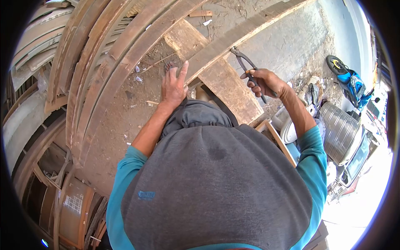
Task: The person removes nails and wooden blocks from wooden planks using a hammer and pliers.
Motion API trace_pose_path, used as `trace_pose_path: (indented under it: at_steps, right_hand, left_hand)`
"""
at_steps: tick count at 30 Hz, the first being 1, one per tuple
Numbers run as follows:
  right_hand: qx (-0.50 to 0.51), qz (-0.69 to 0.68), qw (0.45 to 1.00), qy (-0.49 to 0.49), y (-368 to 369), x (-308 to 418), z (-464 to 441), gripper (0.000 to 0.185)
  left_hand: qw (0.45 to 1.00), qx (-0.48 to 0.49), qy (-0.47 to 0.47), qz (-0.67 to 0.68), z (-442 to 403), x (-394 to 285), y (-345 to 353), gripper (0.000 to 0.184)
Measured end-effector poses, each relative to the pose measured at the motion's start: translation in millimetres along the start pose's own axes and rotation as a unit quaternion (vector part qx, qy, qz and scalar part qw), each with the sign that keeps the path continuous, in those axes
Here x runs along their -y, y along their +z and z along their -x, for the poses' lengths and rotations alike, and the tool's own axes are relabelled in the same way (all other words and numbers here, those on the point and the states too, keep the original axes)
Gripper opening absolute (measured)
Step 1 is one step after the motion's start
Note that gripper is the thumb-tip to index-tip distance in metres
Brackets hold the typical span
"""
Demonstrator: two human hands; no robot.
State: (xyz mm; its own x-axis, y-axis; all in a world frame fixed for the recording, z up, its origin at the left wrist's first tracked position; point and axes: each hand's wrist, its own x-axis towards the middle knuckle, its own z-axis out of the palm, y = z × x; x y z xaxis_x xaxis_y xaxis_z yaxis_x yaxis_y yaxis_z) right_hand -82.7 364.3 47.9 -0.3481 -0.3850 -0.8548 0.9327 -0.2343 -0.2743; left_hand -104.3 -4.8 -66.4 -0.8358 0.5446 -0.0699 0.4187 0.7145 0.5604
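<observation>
My right hand (266, 82) is closed around the handles of a pair of pincers (241, 61). The jaws of the pincers meet the edge of a long, narrow wooden plank (217, 48). That plank runs diagonally from near my left hand up to the top right. My left hand (174, 85) lies by its near end with the fingers stretched out, holding nothing; whether it presses on the wood, I cannot tell. Beneath the plank, crossing it, is a wider, worn board (233, 88).
Curved wooden pieces (89, 62) stand stacked on the left. Behind my right arm are a metal drum (341, 130), a white container (288, 132) and a wooden frame (277, 139). A blue motorbike (354, 85) stands further right. Scraps litter the dirt floor (121, 112).
</observation>
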Motion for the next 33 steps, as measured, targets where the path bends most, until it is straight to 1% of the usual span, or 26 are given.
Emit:
trace_pose_path:
  at_steps: [1,2,5,7,8,10,11,13,14,15,16,17,18,20,22,24,25,26,28,29,33]
  right_hand:
    - [-0.035,-0.024,0.999,-0.002,13,-13,-4,0.031]
    - [-0.038,-0.064,0.997,-0.019,17,-29,-13,0.028]
    - [-0.136,-0.104,0.979,-0.108,62,-66,-40,0.027]
    - [-0.189,-0.136,0.957,-0.176,85,-89,-68,0.026]
    - [-0.216,-0.099,0.946,-0.220,94,-100,-85,0.026]
    - [-0.263,-0.054,0.924,-0.271,109,-113,-111,0.027]
    - [-0.264,-0.061,0.919,-0.286,113,-116,-114,0.027]
    - [-0.284,-0.046,0.910,-0.297,119,-103,-100,0.027]
    - [-0.306,-0.028,0.903,-0.301,118,-100,-90,0.029]
    - [-0.308,-0.015,0.896,-0.320,101,-101,-88,0.036]
    - [-0.310,-0.039,0.899,-0.307,94,-89,-75,0.044]
    - [-0.289,-0.050,0.907,-0.301,80,-79,-67,0.049]
    - [-0.267,-0.061,0.915,-0.297,69,-72,-57,0.054]
    - [-0.285,-0.034,0.920,-0.265,63,-57,-35,0.060]
    - [-0.266,-0.018,0.927,-0.263,56,-53,-24,0.061]
    - [-0.234,0.000,0.945,-0.228,59,-53,-19,0.064]
    - [-0.203,0.009,0.955,-0.216,62,-51,-16,0.064]
    - [-0.202,0.007,0.955,-0.218,65,-52,-17,0.064]
    - [-0.164,0.037,0.968,-0.184,77,-52,-20,0.064]
    - [-0.162,0.045,0.971,-0.171,85,-50,-20,0.061]
    - [-0.151,0.065,0.974,-0.154,89,-46,-27,0.060]
  left_hand:
    - [1.000,0.004,0.002,-0.006,-1,1,1,0.110]
    - [1.000,0.003,0.002,-0.006,0,2,1,0.110]
    - [1.000,0.012,0.012,-0.006,-3,4,-1,0.109]
    - [0.998,0.041,-0.008,0.042,-6,6,-7,0.107]
    - [0.998,0.040,-0.001,0.041,-9,6,-10,0.107]
    - [0.990,0.100,-0.056,0.088,-14,9,-17,0.105]
    - [0.991,0.096,-0.048,0.083,-18,12,-20,0.105]
    - [0.983,0.124,-0.070,0.117,-18,17,-21,0.102]
    - [0.983,0.124,-0.064,0.119,-19,18,-20,0.102]
    - [0.981,0.130,-0.071,0.125,-19,20,-20,0.100]
    - [0.979,0.136,-0.079,0.130,-17,22,-20,0.099]
    - [0.979,0.136,-0.076,0.132,-15,23,-22,0.099]
    - [0.981,0.122,-0.055,0.138,-12,25,-24,0.097]
    - [0.984,0.100,-0.031,0.142,-6,29,-35,0.096]
    - [0.981,0.109,-0.054,0.151,13,36,-52,0.093]
    - [0.981,0.112,-0.066,0.142,36,50,-65,0.095]
    - [0.986,0.107,-0.068,0.109,47,61,-66,0.096]
    - [0.989,0.102,-0.069,0.077,57,71,-66,0.097]
    - [0.990,0.087,-0.061,0.089,66,75,-67,0.099]
    - [0.992,0.076,-0.060,0.075,69,77,-65,0.099]
    - [0.996,0.051,-0.054,0.040,73,74,-65,0.102]
